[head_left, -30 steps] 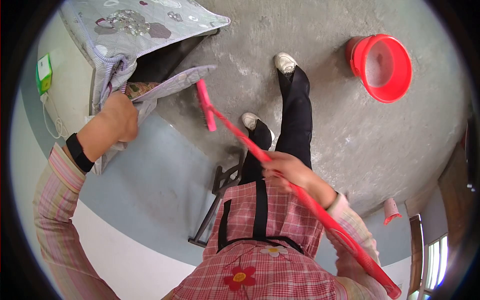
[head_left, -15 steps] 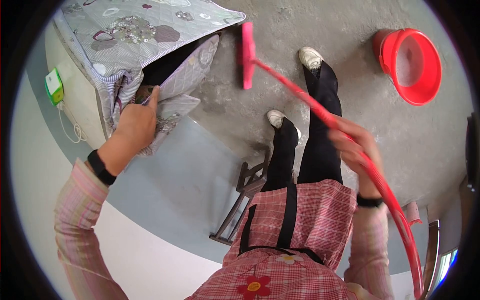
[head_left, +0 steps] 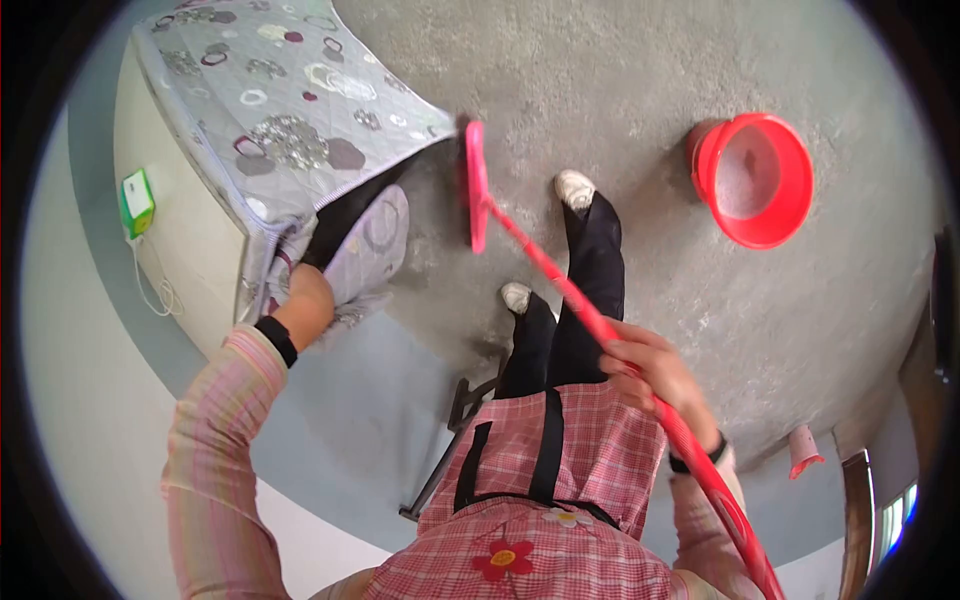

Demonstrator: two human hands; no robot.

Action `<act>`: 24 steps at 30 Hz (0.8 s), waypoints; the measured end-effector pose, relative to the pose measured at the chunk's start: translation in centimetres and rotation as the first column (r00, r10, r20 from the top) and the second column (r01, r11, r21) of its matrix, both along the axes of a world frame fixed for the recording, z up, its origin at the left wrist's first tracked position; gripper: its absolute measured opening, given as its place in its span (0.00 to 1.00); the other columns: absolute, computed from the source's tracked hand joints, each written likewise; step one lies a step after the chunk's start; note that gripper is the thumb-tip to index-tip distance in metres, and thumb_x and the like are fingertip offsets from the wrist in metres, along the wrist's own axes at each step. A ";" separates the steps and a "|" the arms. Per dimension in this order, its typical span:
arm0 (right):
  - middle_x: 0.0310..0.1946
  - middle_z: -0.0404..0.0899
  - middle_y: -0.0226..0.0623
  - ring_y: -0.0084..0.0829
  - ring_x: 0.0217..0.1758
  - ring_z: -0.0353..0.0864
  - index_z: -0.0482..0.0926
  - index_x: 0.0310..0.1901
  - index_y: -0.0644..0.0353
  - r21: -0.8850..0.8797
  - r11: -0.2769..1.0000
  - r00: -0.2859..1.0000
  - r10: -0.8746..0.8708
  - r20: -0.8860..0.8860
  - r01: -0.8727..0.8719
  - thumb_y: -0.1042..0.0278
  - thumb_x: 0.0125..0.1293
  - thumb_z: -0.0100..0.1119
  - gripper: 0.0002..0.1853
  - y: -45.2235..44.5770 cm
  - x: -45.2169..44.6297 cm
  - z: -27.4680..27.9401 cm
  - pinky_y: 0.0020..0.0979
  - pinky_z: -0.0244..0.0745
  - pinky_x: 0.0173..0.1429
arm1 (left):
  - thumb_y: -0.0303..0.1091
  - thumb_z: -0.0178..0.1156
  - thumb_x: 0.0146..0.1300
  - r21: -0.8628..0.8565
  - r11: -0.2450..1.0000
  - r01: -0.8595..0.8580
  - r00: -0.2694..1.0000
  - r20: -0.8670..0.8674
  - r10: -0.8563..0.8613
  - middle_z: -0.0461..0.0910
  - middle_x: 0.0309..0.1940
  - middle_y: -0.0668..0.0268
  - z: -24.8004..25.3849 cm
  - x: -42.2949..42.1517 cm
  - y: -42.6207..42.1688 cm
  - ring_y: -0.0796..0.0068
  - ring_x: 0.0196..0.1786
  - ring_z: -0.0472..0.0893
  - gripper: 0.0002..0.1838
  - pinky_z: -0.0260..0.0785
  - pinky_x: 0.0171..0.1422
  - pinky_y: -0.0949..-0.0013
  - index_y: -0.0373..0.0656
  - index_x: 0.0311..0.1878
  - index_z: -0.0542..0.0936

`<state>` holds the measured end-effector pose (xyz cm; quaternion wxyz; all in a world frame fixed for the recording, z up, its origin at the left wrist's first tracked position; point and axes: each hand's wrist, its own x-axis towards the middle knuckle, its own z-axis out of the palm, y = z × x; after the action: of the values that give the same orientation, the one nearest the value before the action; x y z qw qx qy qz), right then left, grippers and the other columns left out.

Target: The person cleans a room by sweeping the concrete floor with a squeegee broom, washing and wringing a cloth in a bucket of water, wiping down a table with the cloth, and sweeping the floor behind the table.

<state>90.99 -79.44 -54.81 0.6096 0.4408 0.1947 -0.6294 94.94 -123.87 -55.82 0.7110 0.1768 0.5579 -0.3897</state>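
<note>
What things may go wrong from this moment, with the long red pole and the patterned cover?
The pink head is close to the corner of the patterned cover, so it might catch or dirty the fabric.
Only the right hand holds the red pole; its far end may swing against the white shoes.
The red bucket seems to hold cloudy liquid; a wide swing could perhaps spill it.

l hand partly hidden at cloth; pole cut off at btm.

Red bucket on the grey concrete floor.
</note>
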 end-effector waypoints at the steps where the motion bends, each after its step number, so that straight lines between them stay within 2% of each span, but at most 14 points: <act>1: 0.19 0.63 0.26 0.14 0.09 0.58 0.62 0.60 0.61 0.020 0.995 0.993 0.095 -0.068 -0.094 0.71 0.66 0.47 0.21 -2.3 -0.7 -1.2 0.19 0.53 0.11 | 0.38 0.51 0.62 0.045 0.999 -0.028 0.999 -0.038 0.030 0.82 0.47 0.67 -0.3 0.0 -0.6 0.71 0.50 0.80 0.15 0.69 0.50 0.66 0.50 0.48 0.82; 5: 0.20 0.62 0.26 0.12 0.11 0.56 0.67 0.47 0.59 -0.110 0.993 0.995 -0.018 0.096 0.029 0.72 0.66 0.47 0.09 -4.1 -4.6 -6.0 0.16 0.51 0.12 | 0.37 0.51 0.59 0.290 0.946 -0.148 0.932 -0.278 0.231 0.84 0.38 0.65 -0.3 0.2 0.3 0.70 0.45 0.82 0.13 0.66 0.53 0.63 0.51 0.40 0.84; 8: 0.22 0.62 0.27 0.10 0.12 0.55 0.65 0.48 0.61 0.047 0.999 0.988 0.020 -0.155 -0.013 0.74 0.66 0.46 0.10 -1.7 -11.4 -1.9 0.13 0.49 0.10 | 0.38 0.54 0.55 0.471 0.792 -0.388 0.762 -0.319 0.564 0.80 0.46 0.56 -0.4 -0.5 0.7 0.62 0.50 0.79 0.16 0.62 0.59 0.61 0.44 0.46 0.80; 9: 0.22 0.63 0.27 0.09 0.12 0.54 0.64 0.54 0.63 0.128 0.992 0.980 0.021 -0.199 0.005 0.73 0.66 0.45 0.15 -1.2 -13.6 -0.1 0.13 0.49 0.10 | 0.40 0.56 0.54 0.572 0.688 -0.447 0.627 -0.348 0.697 0.77 0.50 0.53 -0.8 -0.4 0.4 0.58 0.53 0.77 0.22 0.59 0.62 0.59 0.42 0.51 0.77; 11: 0.22 0.63 0.27 0.10 0.11 0.55 0.63 0.59 0.61 0.284 0.958 0.954 0.117 -0.277 -0.035 0.72 0.66 0.45 0.19 -0.7 -15.7 2.9 0.14 0.49 0.09 | 0.45 0.62 0.50 0.748 0.385 -0.541 0.142 -0.370 0.918 0.70 0.57 0.48 -2.2 -0.3 1.0 0.54 0.60 0.70 0.38 0.57 0.66 0.59 0.39 0.64 0.65; 12: 0.22 0.63 0.27 0.11 0.11 0.55 0.62 0.61 0.59 0.365 0.930 0.934 0.175 -0.310 -0.053 0.72 0.66 0.45 0.21 -1.0 -16.9 5.1 0.15 0.49 0.09 | 0.48 0.64 0.50 0.823 0.076 -0.563 -0.263 -0.265 0.928 0.68 0.59 0.49 -3.8 -1.0 1.3 0.55 0.62 0.68 0.42 0.56 0.67 0.59 0.38 0.66 0.60; 13: 0.22 0.63 0.27 0.11 0.11 0.55 0.62 0.61 0.59 0.363 0.929 0.927 0.191 -0.323 -0.065 0.72 0.66 0.45 0.21 -0.9 -18.0 6.5 0.15 0.49 0.09 | 0.51 0.66 0.50 0.860 -0.226 -0.457 -0.623 -0.129 0.772 0.65 0.62 0.49 -5.0 -2.3 1.5 0.57 0.65 0.65 0.48 0.55 0.68 0.60 0.37 0.68 0.56; 14: 0.21 0.62 0.27 0.10 0.11 0.54 0.61 0.61 0.57 0.364 0.931 0.916 0.181 -0.358 -0.042 0.71 0.67 0.43 0.21 -0.3 -18.8 7.8 0.14 0.48 0.09 | 0.51 0.66 0.50 0.863 -0.232 -0.448 -0.635 -0.125 0.762 0.65 0.62 0.49 -5.4 -3.8 1.7 0.57 0.65 0.65 0.48 0.55 0.68 0.60 0.37 0.68 0.56; 16: 0.21 0.61 0.26 0.09 0.10 0.53 0.61 0.62 0.55 0.369 0.929 0.900 0.190 -0.393 -0.035 0.71 0.68 0.42 0.21 -0.3 -19.3 10.1 0.13 0.47 0.09 | 0.56 0.66 0.50 0.744 -0.658 -0.112 -0.978 0.036 0.207 0.60 0.65 0.52 -6.1 -7.2 1.9 0.63 0.67 0.61 0.50 0.58 0.67 0.62 0.34 0.67 0.55; 17: 0.20 0.62 0.26 0.11 0.10 0.55 0.60 0.63 0.55 0.390 0.920 0.905 0.199 -0.375 -0.040 0.71 0.66 0.44 0.23 -0.5 -19.3 11.0 0.14 0.49 0.09 | 0.56 0.66 0.50 0.744 -0.661 -0.098 -0.980 0.044 0.194 0.60 0.65 0.52 -6.7 -8.8 1.6 0.63 0.67 0.61 0.50 0.58 0.67 0.62 0.34 0.67 0.55; 19: 0.19 0.62 0.26 0.13 0.10 0.56 0.57 0.66 0.55 0.436 0.898 0.921 0.213 -0.326 -0.053 0.71 0.65 0.46 0.27 -1.9 -19.5 12.9 0.16 0.50 0.10 | 0.53 0.63 0.56 0.662 -0.690 0.293 -0.952 0.267 -0.148 0.57 0.67 0.61 -7.7 -11.8 1.2 0.67 0.72 0.51 0.42 0.55 0.68 0.54 0.43 0.68 0.58; 21: 0.20 0.62 0.27 0.13 0.10 0.56 0.57 0.66 0.55 0.456 0.887 0.926 0.225 -0.303 -0.067 0.71 0.65 0.47 0.27 -4.2 -18.5 13.4 0.17 0.51 0.10 | 0.54 0.56 0.61 0.669 -0.666 0.330 -0.942 0.282 -0.182 0.57 0.68 0.61 -7.5 -15.9 0.4 0.68 0.72 0.52 0.36 0.51 0.70 0.51 0.41 0.66 0.61; 23: 0.20 0.63 0.28 0.14 0.10 0.56 0.57 0.66 0.55 0.466 0.884 0.940 0.198 -0.279 -0.048 0.71 0.65 0.47 0.27 -5.6 -17.1 13.5 0.17 0.51 0.11 | 0.54 0.50 0.64 0.482 -0.524 0.703 -0.711 0.500 -0.494 0.56 0.68 0.59 -6.3 -17.7 -0.3 0.62 0.72 0.52 0.34 0.46 0.72 0.49 0.38 0.64 0.61; 24: 0.20 0.63 0.28 0.14 0.10 0.56 0.57 0.66 0.56 0.455 0.890 0.950 0.174 -0.259 -0.039 0.72 0.65 0.47 0.27 -6.3 -16.8 13.5 0.17 0.51 0.11 | 0.52 0.49 0.64 0.245 -0.516 0.821 -0.556 0.549 -0.624 0.58 0.67 0.59 -5.8 -18.6 -1.9 0.62 0.71 0.54 0.34 0.45 0.72 0.50 0.36 0.65 0.60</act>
<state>74.14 -85.73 -41.32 0.4910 0.4588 0.4453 -0.5917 76.36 -125.76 -61.61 0.1454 0.5013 -0.1643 -0.8370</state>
